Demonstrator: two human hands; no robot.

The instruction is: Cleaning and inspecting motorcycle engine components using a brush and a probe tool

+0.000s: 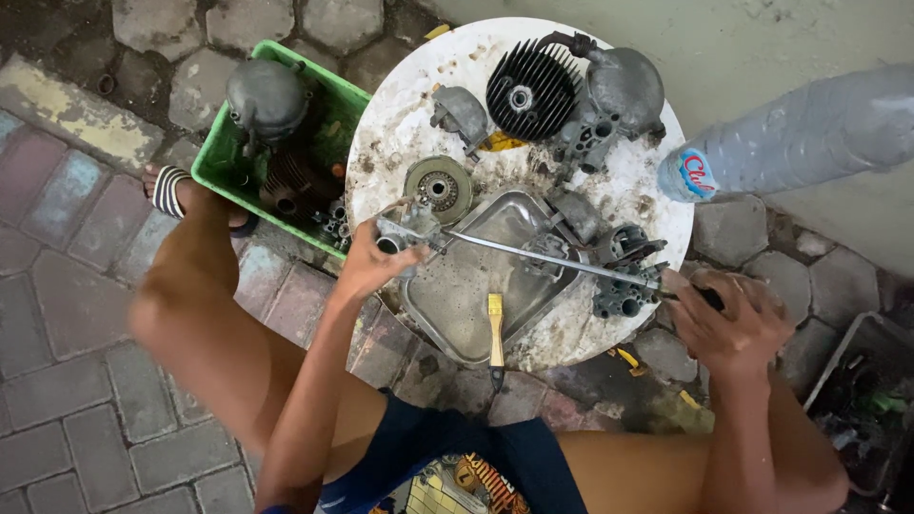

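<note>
Over the metal tray [447, 305], my left hand [367, 266] clamps the small, rigid, greasy carburetor [405, 233]; my right hand [728, 319] grips the long screwdriver [543, 255] by its handle.

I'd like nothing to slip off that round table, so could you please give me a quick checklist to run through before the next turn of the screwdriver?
1. Left hand grips the small metal part: ok.
2. Right hand closed on the screwdriver handle: ok.
3. Tip seated in the part: cannot tell, fingers hide it.
4. Metal tray lies under the work to catch drops: ok.
5. Brush sticks out over the table edge: not ok.
6. Plastic bottle clear of the right hand: ok.
</note>
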